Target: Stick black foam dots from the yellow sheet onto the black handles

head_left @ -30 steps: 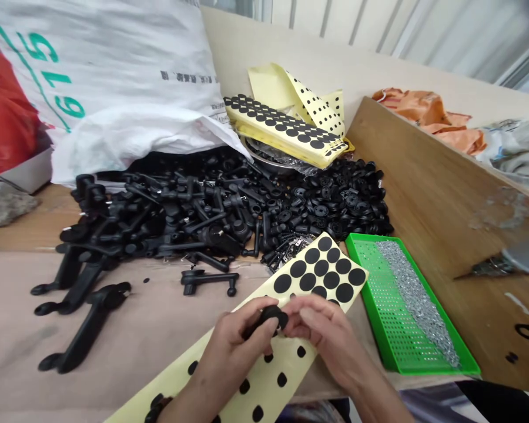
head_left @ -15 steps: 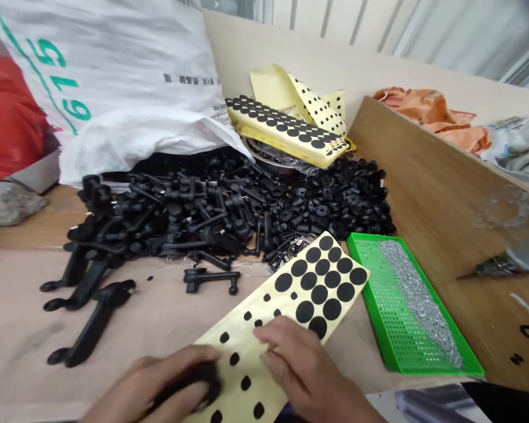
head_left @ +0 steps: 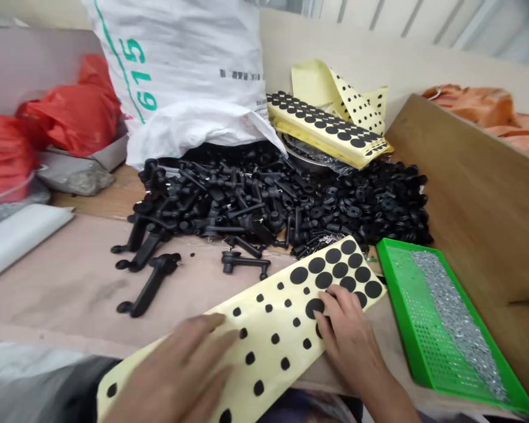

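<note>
A long yellow backing sheet (head_left: 273, 329) with black round stickers lies across the table's near edge. My left hand (head_left: 180, 370) rests flat on its near end, fingers stretched out, holding nothing. My right hand (head_left: 348, 338) lies on the sheet's far part, its fingertips on a large black sticker (head_left: 314, 306) beside the remaining rows of big stickers (head_left: 339, 271). Its fingers are apart. Just beyond the sheet lies a small black plastic lever (head_left: 242, 263).
A heap of black plastic parts (head_left: 273, 200) spills from a white sack (head_left: 189, 76). More sticker sheets (head_left: 330, 126) lie behind. A green perforated tray (head_left: 449, 323) of small metal pieces sits right. Red bags (head_left: 70, 111) stand left; a wooden board (head_left: 476, 194) right.
The black part that both hands held a second ago is gone from them. My left hand went down and left onto the sheet; my right hand reached onto the stickers. The view swung left.
</note>
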A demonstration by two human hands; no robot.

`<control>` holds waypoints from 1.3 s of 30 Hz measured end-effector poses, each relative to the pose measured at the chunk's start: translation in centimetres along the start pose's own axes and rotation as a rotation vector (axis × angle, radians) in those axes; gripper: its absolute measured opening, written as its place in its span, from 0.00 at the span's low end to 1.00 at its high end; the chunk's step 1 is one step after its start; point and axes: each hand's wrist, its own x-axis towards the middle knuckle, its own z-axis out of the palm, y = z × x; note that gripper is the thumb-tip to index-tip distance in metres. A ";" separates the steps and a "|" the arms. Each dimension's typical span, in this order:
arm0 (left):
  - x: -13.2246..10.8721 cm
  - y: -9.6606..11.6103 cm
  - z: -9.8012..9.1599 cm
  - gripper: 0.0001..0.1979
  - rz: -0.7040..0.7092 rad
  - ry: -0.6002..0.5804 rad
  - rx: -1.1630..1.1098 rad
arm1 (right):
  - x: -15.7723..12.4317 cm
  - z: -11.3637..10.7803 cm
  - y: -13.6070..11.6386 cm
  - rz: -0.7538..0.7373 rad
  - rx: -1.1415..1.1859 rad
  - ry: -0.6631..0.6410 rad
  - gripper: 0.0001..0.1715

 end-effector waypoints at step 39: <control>8.5 5.5 8.4 0.12 0.167 -0.354 0.279 | 0.7 -1.3 -0.6 0.024 0.236 -0.085 0.11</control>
